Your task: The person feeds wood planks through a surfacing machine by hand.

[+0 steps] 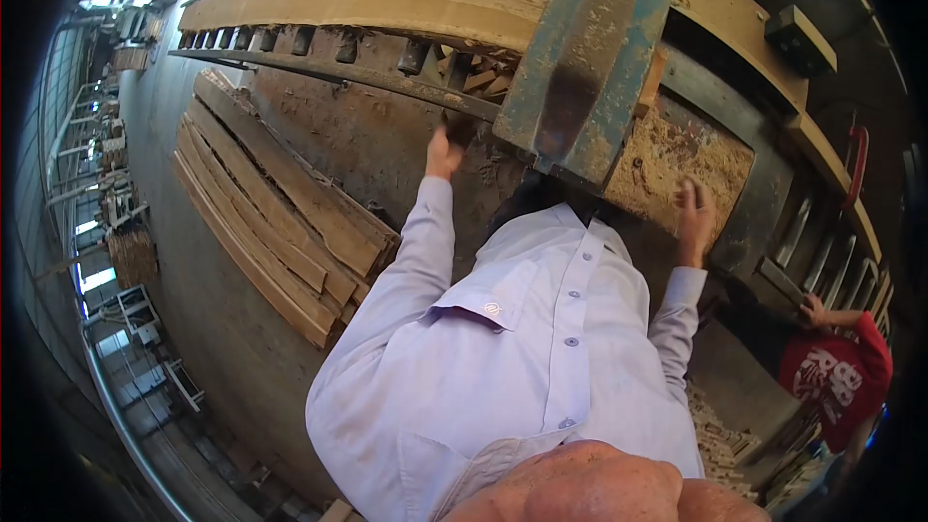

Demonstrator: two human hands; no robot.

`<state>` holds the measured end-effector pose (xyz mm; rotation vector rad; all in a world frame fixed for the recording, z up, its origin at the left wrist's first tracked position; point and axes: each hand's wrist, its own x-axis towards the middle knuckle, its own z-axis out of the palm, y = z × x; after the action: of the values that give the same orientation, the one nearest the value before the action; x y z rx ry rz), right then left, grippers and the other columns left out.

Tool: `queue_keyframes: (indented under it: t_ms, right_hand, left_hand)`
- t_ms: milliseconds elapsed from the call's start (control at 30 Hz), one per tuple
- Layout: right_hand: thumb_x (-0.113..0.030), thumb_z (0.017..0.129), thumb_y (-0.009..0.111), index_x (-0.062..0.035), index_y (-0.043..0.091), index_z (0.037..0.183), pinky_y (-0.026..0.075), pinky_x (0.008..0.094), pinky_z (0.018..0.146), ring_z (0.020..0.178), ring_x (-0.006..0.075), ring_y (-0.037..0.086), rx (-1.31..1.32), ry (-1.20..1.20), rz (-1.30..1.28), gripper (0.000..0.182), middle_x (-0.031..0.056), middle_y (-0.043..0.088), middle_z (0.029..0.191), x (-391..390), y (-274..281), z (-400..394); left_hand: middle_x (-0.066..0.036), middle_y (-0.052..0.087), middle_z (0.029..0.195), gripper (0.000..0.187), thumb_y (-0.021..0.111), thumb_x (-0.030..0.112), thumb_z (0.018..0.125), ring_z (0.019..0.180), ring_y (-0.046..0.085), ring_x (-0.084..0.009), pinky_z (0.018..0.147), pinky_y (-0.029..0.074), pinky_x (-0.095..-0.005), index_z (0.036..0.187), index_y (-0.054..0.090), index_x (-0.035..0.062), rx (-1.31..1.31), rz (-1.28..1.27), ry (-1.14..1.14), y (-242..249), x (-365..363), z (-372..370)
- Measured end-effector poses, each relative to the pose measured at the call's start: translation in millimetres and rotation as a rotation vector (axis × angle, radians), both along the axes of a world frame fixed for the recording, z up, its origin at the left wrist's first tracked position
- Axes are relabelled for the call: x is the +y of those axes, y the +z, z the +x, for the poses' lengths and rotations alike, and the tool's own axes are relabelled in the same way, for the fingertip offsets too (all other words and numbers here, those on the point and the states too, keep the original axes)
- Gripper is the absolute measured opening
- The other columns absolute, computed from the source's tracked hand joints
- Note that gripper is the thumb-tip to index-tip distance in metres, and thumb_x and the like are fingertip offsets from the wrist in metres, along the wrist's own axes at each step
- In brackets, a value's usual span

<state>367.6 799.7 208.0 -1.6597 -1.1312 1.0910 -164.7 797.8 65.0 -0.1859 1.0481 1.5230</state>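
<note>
My left hand point(445, 153) is beside the lower rail of the roller conveyor point(387, 77), its fingers close to the metal edge; what they hold, if anything, is too small to tell. Over the sawdust-covered bed point(677, 169) of the machine hovers my right hand point(694, 205), blurred, with fingers partly apart and nothing seen in them. Between both hands stands the blue, dust-covered machine housing point(580, 68). A long rough-edged board point(367, 2) lies on the rollers and reaches the housing's left side.
Stacked long boards point(280, 203) lie on the floor at the left. A co-worker in a red shirt point(836, 377) stands at the lower right, one hand near more rollers point(831, 266). A red handle point(856, 166) is at the right, and wood scraps point(488, 80) sit under the conveyor.
</note>
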Motion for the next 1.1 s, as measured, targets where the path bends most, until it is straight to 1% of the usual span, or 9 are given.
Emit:
queue_keyframes:
  t_ms: [200,367,533,600,733,833,900,1033,1100]
  right_hand:
    - [-0.026,0.096,0.061,-0.0048,0.067,0.115,0.05,0.0327,0.085,0.098,0.0212,0.064,-0.583,-0.236,0.162,0.028,0.0093,0.068,0.109,-1.4,12.8,87.0]
    - [-0.038,0.092,0.065,-0.0038,0.063,0.122,0.037,0.042,0.107,0.126,0.0339,0.049,-1.067,-0.353,0.108,0.045,0.0167,0.056,0.134,-36.4,-21.4,142.5]
    - [-0.049,0.092,0.06,-0.0053,0.053,0.134,0.024,0.0457,0.117,0.14,0.0318,0.035,-1.088,-0.401,0.058,0.061,0.0173,0.044,0.146,-35.5,-24.4,139.4]
    - [-0.049,0.092,0.061,-0.0056,0.053,0.134,0.024,0.0455,0.117,0.14,0.0316,0.035,-1.083,-0.406,0.064,0.061,0.0168,0.043,0.146,-35.5,-24.1,141.0]
    - [-0.049,0.091,0.061,-0.006,0.053,0.134,0.024,0.0451,0.117,0.14,0.0308,0.035,-1.066,-0.441,0.072,0.061,0.0157,0.042,0.147,-37.4,-19.9,142.8]
    - [-0.05,0.091,0.06,-0.0068,0.052,0.135,0.023,0.0459,0.117,0.141,0.031,0.033,-1.041,-0.471,0.066,0.062,0.0156,0.041,0.148,-34.3,-16.9,144.3]
    - [-0.053,0.093,0.056,-0.0076,0.049,0.138,0.021,0.0447,0.119,0.143,0.03,0.03,-1.091,-0.416,0.032,0.065,0.0139,0.038,0.151,-35.6,-11.7,144.1]
    - [-0.056,0.091,0.057,-0.0098,0.047,0.14,0.019,0.0462,0.119,0.144,0.0304,0.027,-1.088,-0.419,0.013,0.068,0.0154,0.036,0.152,-35.7,-16.4,146.0]
    - [-0.059,0.089,0.057,-0.0108,0.044,0.142,0.016,0.0466,0.12,0.145,0.0304,0.023,-1.073,-0.41,-0.012,0.073,0.016,0.032,0.154,-34.8,-21.6,149.0]
  left_hand:
    - [-0.016,0.068,0.097,0.03,0.054,0.021,0.094,0.079,0.068,-0.0269,0.069,0.055,-0.0417,0.103,0.063,-0.0053,0.65,-0.174,0.005,-9.4,13.1,-54.7]
    - [-0.013,0.067,0.086,0.039,0.054,0.038,0.1,0.072,0.067,-0.0212,0.062,0.056,-0.0339,0.104,0.058,-0.0011,0.845,-0.096,-0.006,113.5,32.6,-43.2]
    - [-0.023,0.065,0.106,0.049,0.056,0.038,0.099,0.088,0.069,-0.0296,0.074,0.06,-0.0398,0.122,0.052,-0.0055,0.781,0.058,-0.282,147.0,122.0,-43.3]
    - [-0.029,0.056,0.125,0.064,0.06,0.038,0.096,0.107,0.064,-0.0396,0.088,0.058,-0.0445,0.134,0.041,-0.009,0.519,-0.174,-0.258,149.2,158.9,-41.6]
    - [-0.026,0.052,0.131,0.067,0.068,0.036,0.091,0.118,0.055,-0.0439,0.095,0.053,-0.0504,0.134,0.042,-0.0079,0.509,-0.112,-0.223,107.1,198.1,-56.4]
    - [-0.022,0.057,0.124,0.058,0.069,0.034,0.091,0.111,0.059,-0.0398,0.087,0.055,-0.0485,0.128,0.05,-0.0073,0.52,-0.024,-0.226,66.2,204.9,-71.8]
    - [-0.018,0.062,0.115,0.046,0.066,0.032,0.093,0.098,0.062,-0.0317,0.076,0.055,-0.0411,0.117,0.058,-0.007,0.974,0.173,-0.413,39.2,203.1,-85.1]
    - [-0.014,0.065,0.108,0.043,0.064,0.034,0.095,0.086,0.062,-0.0254,0.068,0.051,-0.035,0.113,0.061,-0.0053,0.826,0.143,-0.439,44.7,187.1,-26.4]
    - [-0.011,0.067,0.104,0.046,0.064,0.04,0.095,0.083,0.064,-0.0237,0.069,0.05,-0.0327,0.11,0.064,-0.0032,0.591,0.468,-0.585,88.1,158.6,27.9]
